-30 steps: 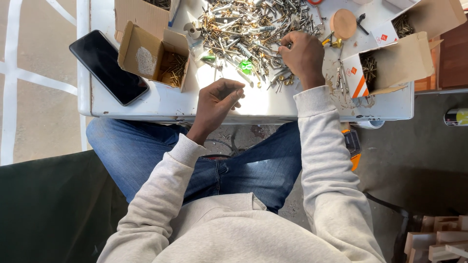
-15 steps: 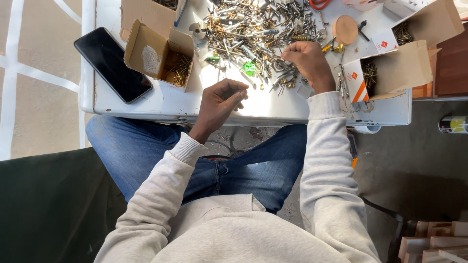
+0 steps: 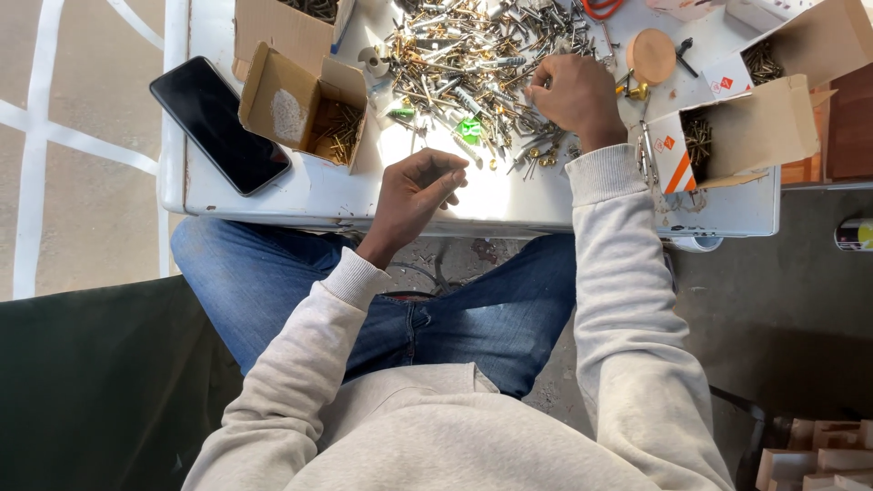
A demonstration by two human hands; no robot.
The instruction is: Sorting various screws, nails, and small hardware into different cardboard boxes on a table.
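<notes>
My left hand (image 3: 414, 189) hovers palm up over the white table's (image 3: 300, 195) front edge, fingers curled around what look like a few small screws. Knuckles up, my right hand (image 3: 573, 94) rests on the right side of a big loose pile of screws and bolts (image 3: 459, 55). Its fingertips are buried in the pile and hidden. A green plastic plug (image 3: 468, 130) lies between the two hands.
An open cardboard box with brass screws (image 3: 309, 105) stands left of the pile, and a black phone (image 3: 218, 123) lies at the table's left edge. Another open screw box (image 3: 737, 136) and a round tan lid (image 3: 650, 55) are on the right. Wooden blocks (image 3: 818, 450) lie on the floor.
My right hand has shifted a little along the near side of the pile. My left hand has stayed curled in about the same place.
</notes>
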